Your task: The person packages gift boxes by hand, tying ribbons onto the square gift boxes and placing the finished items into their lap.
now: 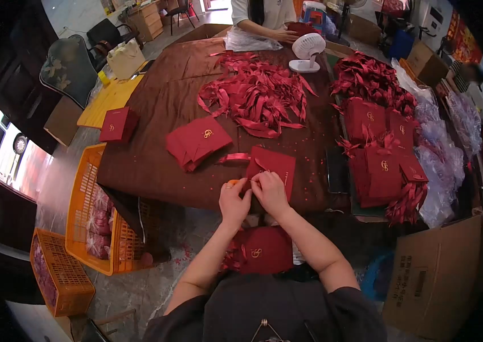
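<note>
A red paper bag point(284, 171) lies flat on the brown cloth in front of me. My right hand point(270, 192) rests over its lower edge, thumb and fingers pinched where a red ribbon comes down from the bag. Close beside it, my left hand point(234, 200) is closed, fingertips almost meeting the right ones. A small orange object point(233, 182) shows at the left hand's fingers; its kind is too small to tell. A loose ribbon end point(234, 158) sticks out left of the bag. On my lap sits another red bag point(264, 251) with a gold emblem.
Stacked red bags point(198, 142) and a ribbon heap point(258, 91) lie ahead on the cloth-covered table point(156, 97). More bags point(384, 171) fill the right side, near a dark phone-like slab point(337, 171). A white fan point(308, 51) and another person's hand point(287, 36) are at the far end. Orange crates point(84, 211) stand left.
</note>
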Demonstrator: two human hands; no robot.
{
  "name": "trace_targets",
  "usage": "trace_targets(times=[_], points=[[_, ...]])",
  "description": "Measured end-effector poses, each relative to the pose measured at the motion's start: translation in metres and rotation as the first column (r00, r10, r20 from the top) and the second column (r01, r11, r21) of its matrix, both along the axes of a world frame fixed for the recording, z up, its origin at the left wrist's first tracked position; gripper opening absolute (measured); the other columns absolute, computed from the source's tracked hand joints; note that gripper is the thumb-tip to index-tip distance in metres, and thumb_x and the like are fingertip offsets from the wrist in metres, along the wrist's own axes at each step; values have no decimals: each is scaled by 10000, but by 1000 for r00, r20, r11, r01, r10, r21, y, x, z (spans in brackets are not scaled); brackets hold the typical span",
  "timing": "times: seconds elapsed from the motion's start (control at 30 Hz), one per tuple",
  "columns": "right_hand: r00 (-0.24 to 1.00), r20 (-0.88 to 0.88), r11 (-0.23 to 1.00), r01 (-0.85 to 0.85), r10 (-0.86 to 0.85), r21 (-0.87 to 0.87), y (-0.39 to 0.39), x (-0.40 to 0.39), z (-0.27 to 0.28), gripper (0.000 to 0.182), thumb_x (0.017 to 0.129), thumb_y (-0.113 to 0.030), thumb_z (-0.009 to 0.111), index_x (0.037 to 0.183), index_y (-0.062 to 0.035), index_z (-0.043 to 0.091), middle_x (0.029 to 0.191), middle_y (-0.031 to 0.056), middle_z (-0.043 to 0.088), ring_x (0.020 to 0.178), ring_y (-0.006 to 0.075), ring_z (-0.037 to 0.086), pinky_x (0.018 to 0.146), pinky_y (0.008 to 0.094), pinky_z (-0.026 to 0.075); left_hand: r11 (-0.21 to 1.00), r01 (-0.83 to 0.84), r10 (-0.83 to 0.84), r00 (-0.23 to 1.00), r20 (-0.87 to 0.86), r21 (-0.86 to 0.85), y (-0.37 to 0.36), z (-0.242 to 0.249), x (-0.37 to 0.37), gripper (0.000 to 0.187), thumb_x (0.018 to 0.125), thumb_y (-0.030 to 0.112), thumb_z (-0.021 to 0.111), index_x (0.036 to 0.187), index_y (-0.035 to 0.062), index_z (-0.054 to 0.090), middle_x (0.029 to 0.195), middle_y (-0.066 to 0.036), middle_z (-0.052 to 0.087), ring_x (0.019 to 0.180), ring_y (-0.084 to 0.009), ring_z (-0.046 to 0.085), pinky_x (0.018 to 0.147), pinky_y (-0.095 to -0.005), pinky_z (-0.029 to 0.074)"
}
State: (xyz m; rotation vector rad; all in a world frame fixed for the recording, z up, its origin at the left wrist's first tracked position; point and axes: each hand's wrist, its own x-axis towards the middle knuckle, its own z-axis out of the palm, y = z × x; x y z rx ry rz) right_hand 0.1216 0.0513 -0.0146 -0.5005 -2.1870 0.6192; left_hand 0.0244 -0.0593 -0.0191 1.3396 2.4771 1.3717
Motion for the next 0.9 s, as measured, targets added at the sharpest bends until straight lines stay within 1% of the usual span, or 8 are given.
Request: trace_targets(times=[0.27,0.53,0.57,0.67,0.7,0.8,0.83,0.9], points=[[999,44,999,-7,5,52,2,-2,-3,101,827,-85,681,870,-38,603,856,131,604,838,344,584,780,448,486,998,57,-58,989,-135,-14,-3,4,-1,394,806,173,724,1182,59,685,1034,-153,632,998,-356,587,854,-441,502],[925,377,920,-188,47,345,18,-6,2,89,844,-96,602,899,-26,599,934,121,589,930,308,573,863,424,489,990,141,-143,981,-131,-20,-4,5,-6,387,805,163,721,1171,43,686,1023,-169,637,986,-366,600,844,-445,507],[910,395,970,-195,124,146,22,-7,0,131,822,-99,639,937,-36,631,971,116,589,963,304,565,879,414,484,990,141,-141,983,-115,-8,-4,7,-7,365,812,156,714,1157,39,695,1021,-167,640,982,-366,610,843,-442,510],[983,159,988,-106,87,110,18,-1,8,137,794,-126,716,900,-64,656,909,102,609,964,313,587,868,444,475,969,248,-246,966,81,-8,-4,7,-24,313,836,131,679,1128,24,712,1021,-160,643,983,-358,629,850,-428,517],[984,177,982,-13,-21,188,12,0,19,144,787,-133,736,916,-102,681,889,68,622,991,287,590,848,437,448,970,237,-224,959,172,-61,-5,16,-23,284,857,104,638,1123,63,730,1023,-153,643,981,-346,643,862,-417,521],[980,177,985,63,-91,159,2,-2,13,177,778,-129,745,940,-111,678,875,51,640,975,268,600,823,420,428,956,264,-252,962,102,-129,-2,19,-43,276,862,92,626,1110,112,745,1022,-152,644,952,-343,652,856,-405,528],[973,204,988,79,-106,136,-2,-2,19,250,793,-103,728,1032,-119,655,883,50,660,934,276,613,822,426,428,937,322,-293,936,193,-139,2,17,-55,247,857,115,658,1079,145,761,1016,-150,643,917,-338,664,833,-394,538],[975,214,998,51,-57,34,-5,-3,20,303,810,-85,711,1099,-118,628,905,69,657,936,292,613,848,435,427,916,333,-284,932,228,-222,10,23,-60,254,868,105,671,1109,106,750,1058,-144,625,896,-313,676,806,-390,546]])
